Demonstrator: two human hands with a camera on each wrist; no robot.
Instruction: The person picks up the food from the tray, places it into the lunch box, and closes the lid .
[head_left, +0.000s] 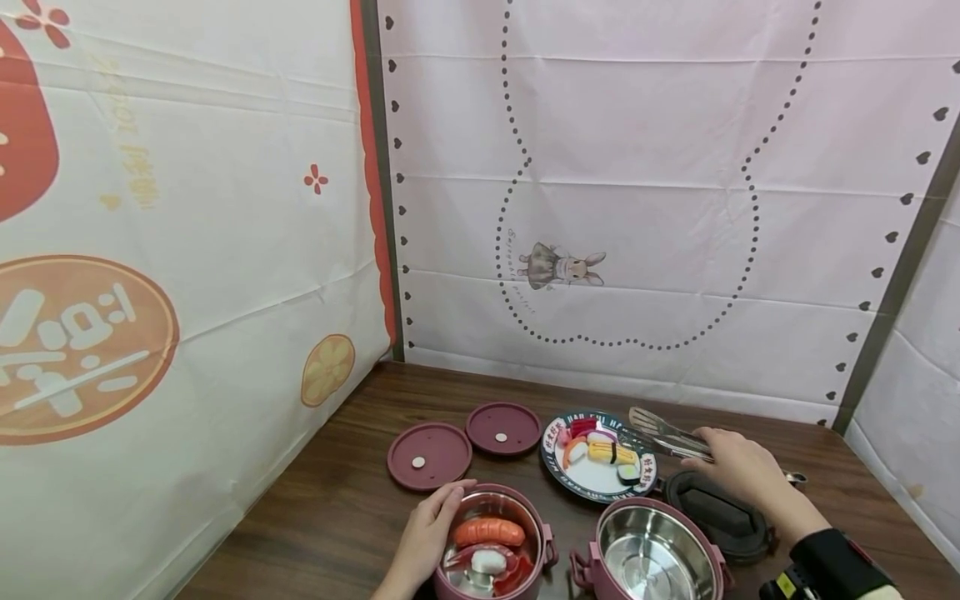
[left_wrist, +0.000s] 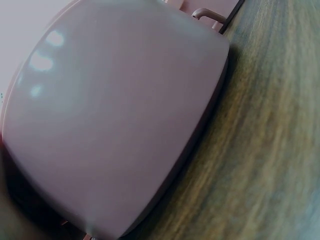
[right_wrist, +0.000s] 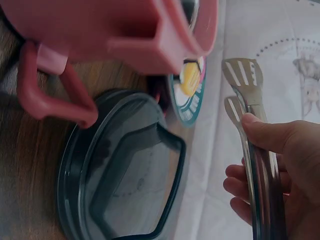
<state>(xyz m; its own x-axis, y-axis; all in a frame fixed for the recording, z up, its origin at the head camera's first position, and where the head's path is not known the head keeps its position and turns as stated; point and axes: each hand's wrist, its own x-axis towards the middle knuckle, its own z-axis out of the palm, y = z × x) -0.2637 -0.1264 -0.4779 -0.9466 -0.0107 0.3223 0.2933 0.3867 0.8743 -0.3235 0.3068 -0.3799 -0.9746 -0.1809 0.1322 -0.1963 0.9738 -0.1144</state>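
1. R hand [head_left: 738,467]: fingers gripping metal tongs [right_wrist: 262,165], thumb on one side, other fingers curled opp. Slotted tips stand a bit apart. L hand [head_left: 426,533]: fingers at rim of L pot [head_left: 523,501]; can't tell if they're curled round it or just laid there.
2. Tongs loc: off the counter [head_left: 315,533], tips by the R edge of the plate [head_left: 592,479], nr the black lid-like piece [head_left: 720,512].
3. Tongs handling (est.): light, stiff but springy; smooth metal, so prob. slippery. Best hold approx. mid-arm, thumb opp. fingers, w/ slotted ends left free. Too far back = less tip control.
4. Plate pieces, incl. yellow one [head_left: 611,452]: look like toy food, prob. light, maybe a bit soft. Take across the middle w/ a gentle squeeze; rounded ones may roll out.
5. L pot, w/ sausage-like piece [head_left: 489,531] + others inside: stiff walls, shiny steel lining. Prob. light-ish, could skid if nudged. Hold by rim or side handle.
6. R pot [head_left: 652,554]: same kind, standing in front of the plate. Side handles = surest grip; glossy outer wall may slip under fingers.
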